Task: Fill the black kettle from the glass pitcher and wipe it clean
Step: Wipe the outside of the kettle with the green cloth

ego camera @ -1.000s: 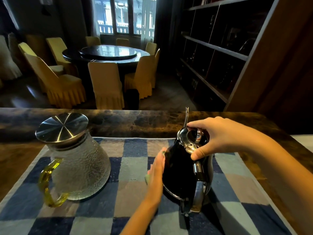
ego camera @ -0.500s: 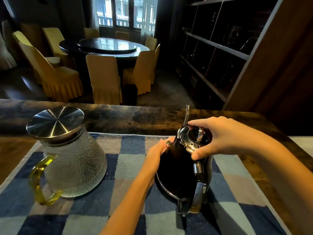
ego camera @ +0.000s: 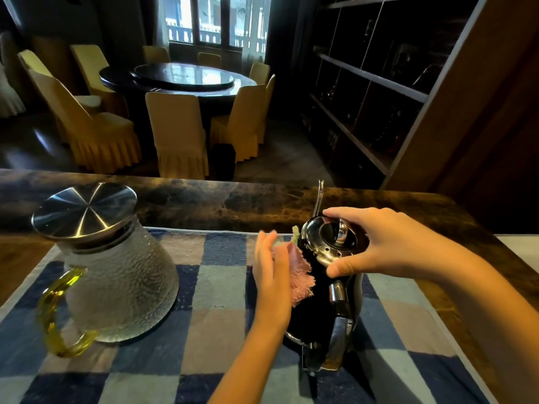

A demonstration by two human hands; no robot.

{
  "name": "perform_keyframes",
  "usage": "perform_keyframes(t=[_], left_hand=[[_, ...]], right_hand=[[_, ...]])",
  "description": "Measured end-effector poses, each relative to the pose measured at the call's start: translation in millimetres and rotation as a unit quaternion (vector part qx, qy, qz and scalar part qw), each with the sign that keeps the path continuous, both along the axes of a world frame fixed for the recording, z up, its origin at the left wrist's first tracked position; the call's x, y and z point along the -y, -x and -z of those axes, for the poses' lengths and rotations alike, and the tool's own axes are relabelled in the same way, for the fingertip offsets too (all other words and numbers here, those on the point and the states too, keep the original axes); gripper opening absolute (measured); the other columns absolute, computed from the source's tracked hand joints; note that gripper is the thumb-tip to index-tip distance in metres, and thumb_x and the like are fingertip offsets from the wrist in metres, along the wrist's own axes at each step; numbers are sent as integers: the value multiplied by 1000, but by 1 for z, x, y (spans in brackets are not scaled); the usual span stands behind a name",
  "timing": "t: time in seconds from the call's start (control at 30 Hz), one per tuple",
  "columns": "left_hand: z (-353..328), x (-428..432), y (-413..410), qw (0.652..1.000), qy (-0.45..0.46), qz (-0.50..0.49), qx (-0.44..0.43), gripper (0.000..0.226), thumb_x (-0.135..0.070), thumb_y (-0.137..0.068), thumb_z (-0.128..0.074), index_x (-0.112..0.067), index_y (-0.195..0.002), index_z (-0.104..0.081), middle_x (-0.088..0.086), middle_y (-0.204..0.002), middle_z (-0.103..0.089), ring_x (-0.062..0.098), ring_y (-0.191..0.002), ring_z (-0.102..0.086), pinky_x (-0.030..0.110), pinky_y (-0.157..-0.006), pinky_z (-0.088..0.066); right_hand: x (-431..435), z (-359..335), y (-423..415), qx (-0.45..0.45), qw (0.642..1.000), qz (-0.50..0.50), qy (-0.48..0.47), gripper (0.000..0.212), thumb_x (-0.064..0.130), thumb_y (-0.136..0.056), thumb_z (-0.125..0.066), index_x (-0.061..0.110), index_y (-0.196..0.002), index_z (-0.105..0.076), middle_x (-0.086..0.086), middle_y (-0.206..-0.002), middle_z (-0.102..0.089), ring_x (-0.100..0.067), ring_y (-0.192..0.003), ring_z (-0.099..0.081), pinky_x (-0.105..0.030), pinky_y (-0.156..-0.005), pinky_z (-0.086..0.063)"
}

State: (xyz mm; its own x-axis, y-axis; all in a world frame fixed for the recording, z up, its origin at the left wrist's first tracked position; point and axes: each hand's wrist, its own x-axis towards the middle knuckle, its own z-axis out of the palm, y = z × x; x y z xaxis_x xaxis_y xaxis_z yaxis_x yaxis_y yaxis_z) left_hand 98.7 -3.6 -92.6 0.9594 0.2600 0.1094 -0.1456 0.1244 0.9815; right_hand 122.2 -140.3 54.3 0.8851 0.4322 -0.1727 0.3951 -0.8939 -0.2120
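The wiping step looks to be the one in hand: the glass pitcher (ego camera: 116, 284) stands set down on the checked mat (ego camera: 204, 330) with its steel cover on, and a cloth is against the kettle. Whether the kettle holds water cannot be told, since its lid (ego camera: 332, 240) is closed.

The black kettle (ego camera: 315, 310) stands on the mat, right of centre, with its thin spout (ego camera: 319, 196) at twelve o'clock and its handle at six o'clock, toward the person. The pitcher lies at the kettle's nine o'clock, well apart from it, its yellow handle at about seven o'clock of its own body.

The right hand (ego camera: 376, 243) reaches in from three o'clock and clamps over the kettle's top, thumb on the near rim of the lid and fingers curled over the far rim, which seems to steady it. The left hand (ego camera: 272, 275) lies against the kettle's nine o'clock flank, fingers straight and close together, slightly blurred, pressing a pink fringed cloth (ego camera: 300, 275) flat on the black wall; a pale green edge of the cloth shows above the fingertips, just beside the lid's rim.

The next move likely calls for sliding the cloth along the wall while the right hand braces against the push. The handle side and the wall under the spout look hard to reach from this flank, so the kettle may need turning
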Motion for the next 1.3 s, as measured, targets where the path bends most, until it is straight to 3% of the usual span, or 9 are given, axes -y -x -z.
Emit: perform_keyframes(t=[0.07, 0.2, 0.33, 0.47, 0.57, 0.7, 0.9, 1.1, 1.3], left_hand=[[3, 3, -1, 1000, -1, 12, -18, 58, -67, -87, -33, -30, -130, -46, -7, -132, -52, -3, -119, -49, 33, -105, -43], [-21, -5, -19, 998, 29, 56, 14, 35, -26, -103, -27, -15, -133, -39, -12, -111, -57, -17, -89, -59, 5, -74, -47], [-24, -3, -41, 992, -117, 38, -19, 60, -48, -91, -33, -16, -142, -32, 5, -143, -40, 17, -132, -41, 38, -110, -35], [17, -10, -23, 975, -214, 48, -32, 54, -47, -97, -36, -20, -144, -34, -3, -147, -36, 6, -129, -34, 18, -107, -32], [54, -14, -22, 940, -338, 24, 30, 70, -69, -88, -26, -24, -141, -38, 1, -146, -42, 18, -136, -37, 44, -113, -31], [27, -4, -32, 977, -210, 28, 35, 37, -41, -101, -33, -35, -136, -45, -10, -137, -52, 5, -129, -44, 34, -110, -37], [-11, 0, -53, 991, -107, 84, -10, 81, -74, -75, -17, -14, -86, -69, 1, -80, -70, 14, -83, -64, 37, -85, -51], [40, -7, -9, 994, -107, -2, -8, 45, -57, -88, -24, -43, -117, -56, -14, -120, -62, 1, -116, -54, 41, -103, -44], [-32, 16, -25, 993, -46, 41, 98, 60, -57, -86, -22, -25, -121, -59, -1, -126, -63, 8, -120, -55, 34, -105, -42]], right_hand=[[0, 1, 0, -1, 1000, 0, -2, 112, 75, -47, -59, 38, -147, -25, 12, -148, -42, -12, -133, -42, -30, -106, -37], [-4, -4, -2, -6, 1000, -5, 12, 106, 68, -56, -69, 34, -147, -26, 11, -149, -41, -12, -134, -40, -30, -106, -35], [-3, -5, -1, -9, 1000, -5, 11, 104, 65, -60, -70, 33, -148, -25, 11, -148, -41, -11, -134, -41, -27, -105, -35], [-1, -2, 0, -14, 1000, -6, 3, 109, 71, -52, -62, 35, -147, -24, 11, -148, -42, -11, -133, -42, -28, -105, -37], [-2, -3, -1, -15, 1000, -9, 12, 104, 66, -59, -68, 33, -148, -24, 10, -148, -41, -12, -133, -41, -29, -105, -36], [-5, -5, -2, -11, 1000, -9, 16, 101, 62, -63, -71, 33, -148, -24, 10, -146, -43, -11, -131, -43, -27, -104, -37], [-2, -2, 0, -6, 1000, -1, 5, 102, 62, -61, -71, 34, -148, -25, 11, -146, -44, -11, -131, -43, -27, -103, -38], [-3, -3, 1, -13, 1000, -5, 7, 102, 62, -62, -71, 35, -148, -22, 10, -148, -41, -12, -134, -41, -27, -104, -37], [-6, -7, -2, -11, 1000, -4, 27, 106, 65, -59, -70, 34, -148, -23, 11, -148, -41, -11, -133, -41, -29, -106, -37]])
